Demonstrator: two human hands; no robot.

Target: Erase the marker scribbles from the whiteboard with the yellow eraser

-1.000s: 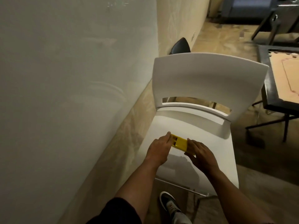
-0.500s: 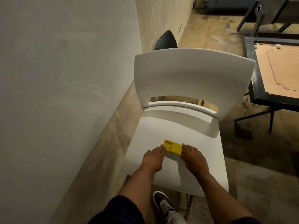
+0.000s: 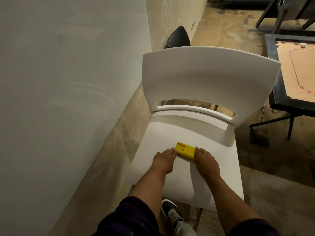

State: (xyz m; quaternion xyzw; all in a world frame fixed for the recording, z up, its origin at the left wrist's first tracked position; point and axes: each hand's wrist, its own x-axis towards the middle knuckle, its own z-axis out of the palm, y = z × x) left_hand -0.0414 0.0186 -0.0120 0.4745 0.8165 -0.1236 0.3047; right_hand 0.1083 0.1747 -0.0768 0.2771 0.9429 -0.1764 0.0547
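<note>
The yellow eraser (image 3: pixel 185 150) lies flat on the seat of a white chair (image 3: pixel 209 77), near the middle of the seat. The left hand (image 3: pixel 164 160) holds its left end with the fingers curled down against it, and the right hand (image 3: pixel 205 163) grips the right end the same way. The whiteboard (image 3: pixel 64 82) fills the wall just left of the chair, its surface pale and smeared. A carrom board (image 3: pixel 301 68) on a dark frame stands to the right.
</note>
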